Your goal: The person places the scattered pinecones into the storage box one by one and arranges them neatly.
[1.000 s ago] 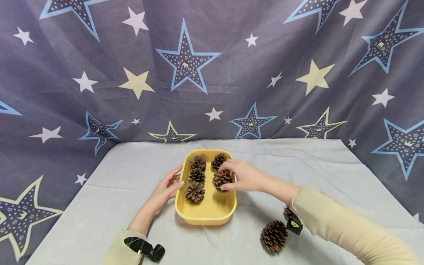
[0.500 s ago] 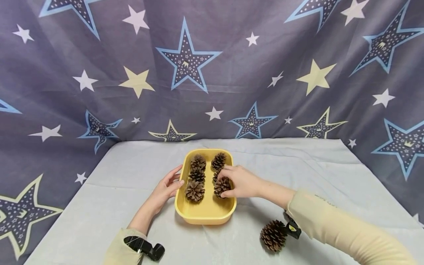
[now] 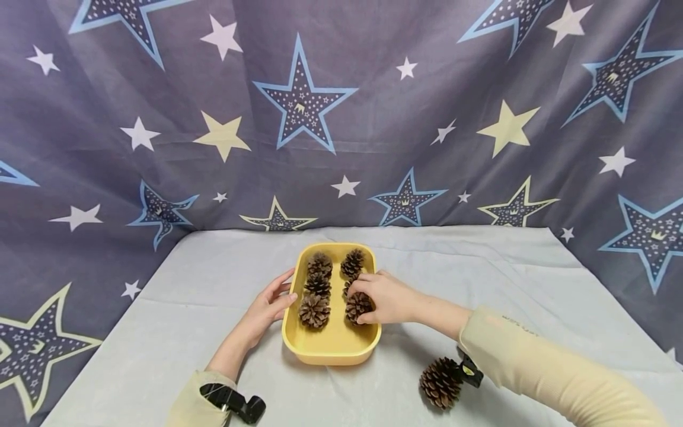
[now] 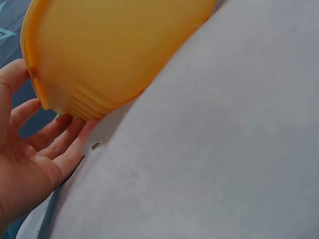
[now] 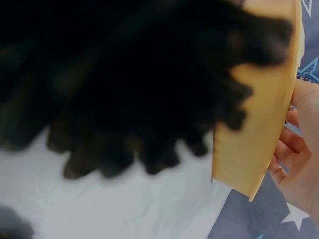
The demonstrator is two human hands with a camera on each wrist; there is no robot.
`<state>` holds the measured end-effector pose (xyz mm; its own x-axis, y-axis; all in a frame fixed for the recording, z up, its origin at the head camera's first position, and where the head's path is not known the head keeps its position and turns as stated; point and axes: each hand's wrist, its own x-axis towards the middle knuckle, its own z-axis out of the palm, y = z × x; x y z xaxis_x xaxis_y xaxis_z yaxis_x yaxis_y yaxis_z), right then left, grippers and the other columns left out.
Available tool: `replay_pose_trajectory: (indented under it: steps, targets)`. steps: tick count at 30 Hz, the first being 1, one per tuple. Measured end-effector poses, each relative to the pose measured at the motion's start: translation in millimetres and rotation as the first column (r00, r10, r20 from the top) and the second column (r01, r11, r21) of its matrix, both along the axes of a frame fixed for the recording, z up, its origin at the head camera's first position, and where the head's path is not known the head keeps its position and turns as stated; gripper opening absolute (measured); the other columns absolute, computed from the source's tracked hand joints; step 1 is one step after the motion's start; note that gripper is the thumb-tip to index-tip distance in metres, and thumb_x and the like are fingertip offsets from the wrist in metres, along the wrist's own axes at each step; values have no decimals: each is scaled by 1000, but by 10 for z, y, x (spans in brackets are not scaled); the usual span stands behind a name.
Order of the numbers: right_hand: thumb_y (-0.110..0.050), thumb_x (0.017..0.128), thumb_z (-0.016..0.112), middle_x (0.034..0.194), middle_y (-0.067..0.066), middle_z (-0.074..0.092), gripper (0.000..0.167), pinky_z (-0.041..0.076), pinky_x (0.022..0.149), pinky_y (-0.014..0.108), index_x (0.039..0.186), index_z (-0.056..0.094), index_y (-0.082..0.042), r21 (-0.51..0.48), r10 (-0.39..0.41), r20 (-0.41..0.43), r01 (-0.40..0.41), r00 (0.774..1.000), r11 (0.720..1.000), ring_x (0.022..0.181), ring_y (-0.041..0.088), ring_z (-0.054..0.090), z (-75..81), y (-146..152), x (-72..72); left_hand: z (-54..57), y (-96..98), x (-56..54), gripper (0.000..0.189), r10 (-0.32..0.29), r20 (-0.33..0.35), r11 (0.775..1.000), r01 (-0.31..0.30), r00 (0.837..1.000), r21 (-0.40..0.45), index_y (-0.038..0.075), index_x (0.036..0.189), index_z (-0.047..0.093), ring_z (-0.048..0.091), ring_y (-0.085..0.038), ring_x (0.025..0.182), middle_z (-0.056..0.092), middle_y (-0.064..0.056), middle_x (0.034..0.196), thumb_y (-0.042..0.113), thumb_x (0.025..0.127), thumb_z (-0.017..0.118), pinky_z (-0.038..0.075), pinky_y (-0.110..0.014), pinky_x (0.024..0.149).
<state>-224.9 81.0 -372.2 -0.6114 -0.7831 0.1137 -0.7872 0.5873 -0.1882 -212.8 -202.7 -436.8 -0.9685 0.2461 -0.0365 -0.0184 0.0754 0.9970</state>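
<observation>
A yellow plastic tub (image 3: 333, 354) stands on the table, with pine cones in two rows inside. My left hand (image 3: 268, 305) holds its left side, thumb (image 4: 12, 74) at the rim and fingers against the outer wall. On the right side, my right hand (image 3: 392, 299) reaches over the rim and grips a pine cone (image 3: 356, 309), low in the tub. Behind that cone, another pine cone (image 3: 347, 287) is partly hidden by the fingers, and a far pine cone (image 3: 352, 262) sits beyond. The left row has a near pine cone (image 3: 314, 311) and two behind it.
A loose pine cone (image 3: 440, 382) lies on the table beside the right wrist's black camera mount (image 3: 471, 370). It looms dark and blurred in the right wrist view. A pale cloth (image 3: 213, 267) covers the table, and a star-patterned curtain (image 3: 363, 148) hangs behind.
My right hand has moved toward the near end of the tub with its pine cone, leaving the cone behind it more visible. The left hand stays at the tub's side.
</observation>
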Motion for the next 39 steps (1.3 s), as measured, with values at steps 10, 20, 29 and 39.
replay_pose_trajectory:
  steps: [10, 20, 29, 39]
  targets:
    - [-34, 72, 73, 108, 0, 58, 44, 43, 92, 37, 109, 61, -14, 4, -22, 9, 22, 1000, 1000, 98, 17, 56, 30, -9, -50, -10, 2, -10, 59, -1, 2, 1000, 1, 1000, -2, 25, 143, 28, 48, -29, 114, 37, -17, 137, 24, 90, 55, 51, -38, 88]
    - [-30, 72, 75, 108, 0, 57, 45, 44, 94, 38, 110, 60, -13, -14, -43, 39, 44, 998, 999, 96, 19, 57, 4, -14, -115, -11, 0, -8, 59, 5, 4, 1000, -5, 1000, -2, 26, 143, 28, 48, -30, 114, 37, -17, 137, 24, 90, 56, 51, -38, 88]
    - [-27, 71, 76, 110, 3, 56, 50, 45, 95, 35, 114, 58, -9, -47, -35, 62, 38, 997, 998, 99, 19, 57, -10, -8, -128, -19, 4, -2, 59, 1, 5, 1000, -1, 1000, 3, 25, 143, 28, 48, -29, 114, 37, -18, 136, 24, 90, 56, 51, -38, 88]
    - [-23, 73, 73, 111, 6, 56, 48, 50, 89, 34, 115, 57, -6, -108, -30, 77, 38, 997, 993, 98, 21, 57, 175, 123, -97, -17, -2, -6, 59, 7, 2, 1000, -7, 1000, -4, 25, 143, 28, 49, -28, 113, 37, -17, 137, 24, 90, 55, 51, -38, 87]
